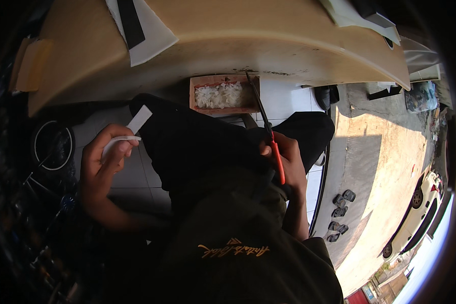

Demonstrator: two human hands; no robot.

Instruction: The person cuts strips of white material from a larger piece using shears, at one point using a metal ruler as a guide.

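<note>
Between the thumb and fingers of my left hand (109, 152) is a white strip (140, 117); one end sticks up past the fingers and another part curls over near the thumb. Whether it is one bent strip or two pieces I cannot tell. My right hand (288, 154) grips red-handled scissors (269, 129). Their long dark blades point up and away, looking closed or nearly so, and apart from the strip. Beyond my knees a shallow reddish box (193, 101) holds many small white cut pieces (223, 96).
A tan table (213, 45) curves across the far side, with white sheet material (154, 38) and a black strip (130, 23) hanging over its edge. A wheel (52, 144) stands at left. Several sandals (340, 210) and a white car (415, 218) are outside at right.
</note>
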